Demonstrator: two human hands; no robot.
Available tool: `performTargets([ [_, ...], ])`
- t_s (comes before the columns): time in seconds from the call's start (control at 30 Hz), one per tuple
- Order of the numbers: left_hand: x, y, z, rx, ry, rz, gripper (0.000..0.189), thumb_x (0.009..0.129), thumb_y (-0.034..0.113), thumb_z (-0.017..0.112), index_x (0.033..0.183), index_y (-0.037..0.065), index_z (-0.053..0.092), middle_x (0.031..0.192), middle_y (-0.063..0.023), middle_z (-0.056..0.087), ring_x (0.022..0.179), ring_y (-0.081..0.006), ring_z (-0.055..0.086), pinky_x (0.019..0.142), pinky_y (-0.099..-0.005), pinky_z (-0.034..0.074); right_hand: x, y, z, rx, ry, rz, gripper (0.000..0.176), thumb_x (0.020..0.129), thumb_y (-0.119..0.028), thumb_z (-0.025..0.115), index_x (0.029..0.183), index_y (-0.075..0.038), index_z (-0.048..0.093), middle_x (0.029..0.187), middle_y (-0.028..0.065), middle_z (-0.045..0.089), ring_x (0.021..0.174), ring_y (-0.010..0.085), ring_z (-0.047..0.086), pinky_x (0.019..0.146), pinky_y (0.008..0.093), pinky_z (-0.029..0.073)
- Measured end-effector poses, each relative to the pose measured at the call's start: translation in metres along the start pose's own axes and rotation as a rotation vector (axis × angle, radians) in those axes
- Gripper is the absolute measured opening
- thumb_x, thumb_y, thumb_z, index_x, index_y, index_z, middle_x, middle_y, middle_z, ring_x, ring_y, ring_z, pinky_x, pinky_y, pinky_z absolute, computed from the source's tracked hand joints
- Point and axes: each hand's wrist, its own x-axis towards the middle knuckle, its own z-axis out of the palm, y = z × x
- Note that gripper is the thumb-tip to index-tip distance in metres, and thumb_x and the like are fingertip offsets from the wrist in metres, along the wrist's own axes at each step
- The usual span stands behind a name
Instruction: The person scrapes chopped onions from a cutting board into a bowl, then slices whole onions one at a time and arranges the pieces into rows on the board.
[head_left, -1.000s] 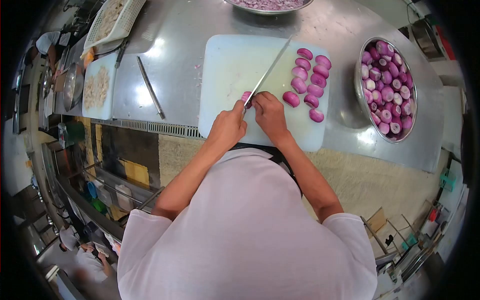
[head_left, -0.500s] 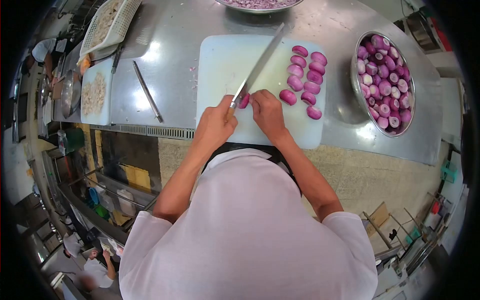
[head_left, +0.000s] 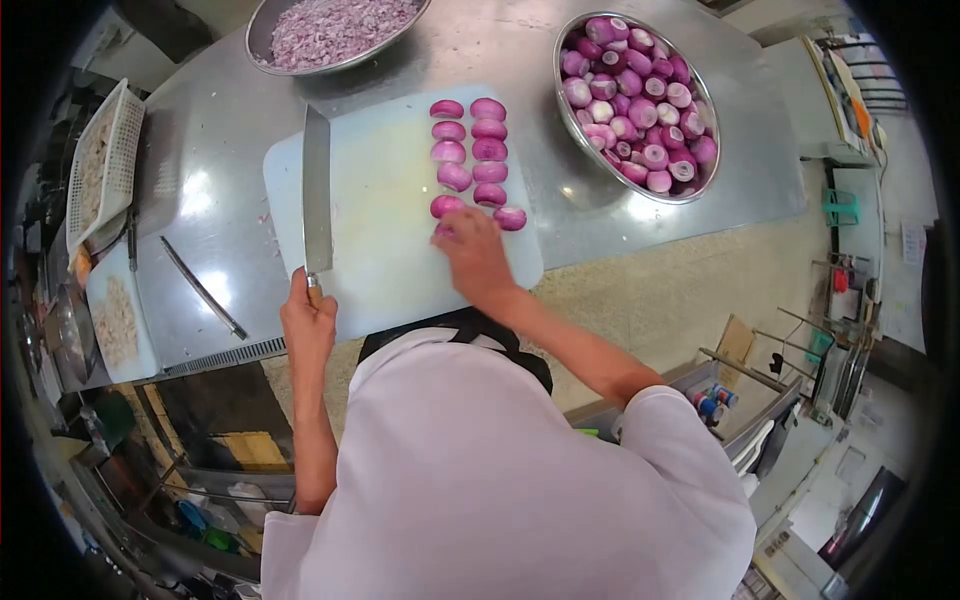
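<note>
My left hand [head_left: 309, 318] is closed round the wooden handle of a large knife [head_left: 317, 190], whose blade points away from me over the left part of the white cutting board [head_left: 385, 285]. At the board's right side, my right hand [head_left: 474, 250] has its fingertips closed on a purple onion half [head_left: 441, 232], mostly hidden under them. Just beyond those fingers, several peeled onion halves [head_left: 489, 149] lie in two columns, rounded sides up. The nearest one in the right column [head_left: 510, 218] sits beside my knuckles.
A steel bowl of whole peeled onions [head_left: 713, 150] stands at the right, and a bowl of chopped onion [head_left: 262, 62] at the back left. A metal rod [head_left: 203, 289], a small board [head_left: 146, 350] with chopped pieces and a white basket [head_left: 125, 155] are on the left.
The view has shifted right. My right hand has moved the onion half from beside the blade to the near end of the columns. The knife has swung upright in view, away from my right hand.
</note>
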Motion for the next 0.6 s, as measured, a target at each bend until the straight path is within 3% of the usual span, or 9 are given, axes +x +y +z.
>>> performTargets([
  [0.13, -0.011, 0.027, 0.010, -0.077, -0.032, -0.007, 0.040, 0.083, 0.004, 0.057, 0.123, 0.002, 0.054, 0.064, -0.0091, 0.055, 0.055, -0.0163, 0.054, 0.052, -0.0337, 0.044, -0.005, 0.017, -0.021, -0.066, 0.001, 0.005, 0.029, 0.068, 0.003, 0.064, 0.094, -0.008, 0.069, 0.113, 0.0102, 0.056, 0.114, 0.0329, 0.050, 0.092, 0.0482, 0.039],
  [0.2, -0.009, 0.020, 0.035, -0.063, -0.057, 0.128, 0.042, 0.085, 0.005, 0.058, 0.126, 0.001, 0.052, 0.067, -0.0151, 0.058, 0.058, -0.0257, 0.058, 0.057, -0.0389, 0.047, -0.005, 0.017, -0.025, -0.066, -0.011, 0.019, 0.029, 0.067, 0.004, 0.064, 0.093, -0.008, 0.069, 0.113, 0.0102, 0.056, 0.114, 0.0331, 0.050, 0.093, 0.0490, 0.039],
  [0.3, -0.007, 0.050, 0.076, -0.067, -0.193, 0.132, 0.042, 0.090, 0.007, 0.058, 0.128, 0.000, 0.044, 0.076, -0.0235, 0.063, 0.071, -0.0438, 0.064, 0.063, -0.0486, 0.049, -0.007, 0.016, -0.027, -0.051, 0.052, 0.021, 0.029, 0.066, 0.005, 0.065, 0.092, -0.008, 0.069, 0.112, 0.0100, 0.057, 0.115, 0.0325, 0.051, 0.096, 0.0498, 0.037],
  [0.33, -0.012, 0.065, 0.086, -0.039, -0.156, 0.281, 0.038, 0.091, 0.008, 0.056, 0.125, 0.000, 0.040, 0.078, -0.0258, 0.063, 0.073, -0.0475, 0.063, 0.063, -0.0521, 0.048, -0.007, 0.016, -0.027, -0.047, 0.047, 0.034, 0.031, 0.066, 0.005, 0.065, 0.093, -0.009, 0.069, 0.113, 0.0100, 0.057, 0.116, 0.0319, 0.051, 0.098, 0.0499, 0.036],
  [0.47, -0.011, 0.074, 0.125, -0.092, -0.277, 0.240, 0.038, 0.093, 0.008, 0.054, 0.125, -0.001, 0.035, 0.077, -0.0276, 0.062, 0.073, -0.0485, 0.063, 0.063, -0.0540, 0.047, -0.010, 0.022, -0.025, -0.044, 0.061, 0.047, 0.034, 0.066, 0.005, 0.065, 0.096, -0.010, 0.069, 0.113, 0.0093, 0.057, 0.117, 0.0302, 0.050, 0.103, 0.0512, 0.032],
  [0.53, -0.013, 0.073, 0.140, -0.181, -0.294, 0.301, 0.042, 0.096, 0.013, 0.055, 0.129, 0.000, 0.031, 0.069, -0.0138, 0.060, 0.055, -0.0225, 0.062, 0.047, -0.0365, 0.047, -0.013, 0.025, -0.027, -0.051, 0.051, 0.054, 0.033, 0.065, 0.003, 0.066, 0.095, -0.010, 0.069, 0.114, 0.0090, 0.056, 0.118, 0.0300, 0.050, 0.104, 0.0522, 0.031],
  [0.6, -0.017, 0.076, 0.150, -0.211, -0.292, 0.322, 0.042, 0.096, 0.012, 0.054, 0.128, 0.000, 0.030, 0.071, -0.0142, 0.060, 0.055, -0.0222, 0.062, 0.047, -0.0361, 0.048, -0.016, 0.028, -0.029, -0.057, 0.039, 0.063, 0.032, 0.065, 0.001, 0.068, 0.095, -0.010, 0.069, 0.115, 0.0087, 0.056, 0.119, 0.0298, 0.049, 0.106, 0.0533, 0.029],
])
